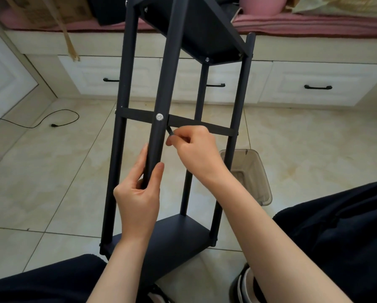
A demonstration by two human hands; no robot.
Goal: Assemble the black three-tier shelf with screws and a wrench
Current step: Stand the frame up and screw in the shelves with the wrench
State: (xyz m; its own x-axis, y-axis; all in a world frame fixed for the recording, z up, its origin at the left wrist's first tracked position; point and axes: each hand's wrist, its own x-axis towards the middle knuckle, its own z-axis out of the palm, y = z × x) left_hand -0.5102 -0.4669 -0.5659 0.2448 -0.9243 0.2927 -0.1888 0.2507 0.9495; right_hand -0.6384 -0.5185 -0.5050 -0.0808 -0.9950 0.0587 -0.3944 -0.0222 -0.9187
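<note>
The black shelf (161, 237) lay tilted over the floor. Left hand (139, 193) gripped a post (159, 88); right hand (194, 147) pinched the wrench (170, 130) near the middle tier (139, 113). The wrench might slip off, I think.

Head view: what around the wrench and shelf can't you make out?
- Wrench: its handle is hidden in the right hand; its tip goes behind the post.
- Shelf's top tier: cut off by the top edge.
- Bottom tier: partly covered by the left forearm.
</note>
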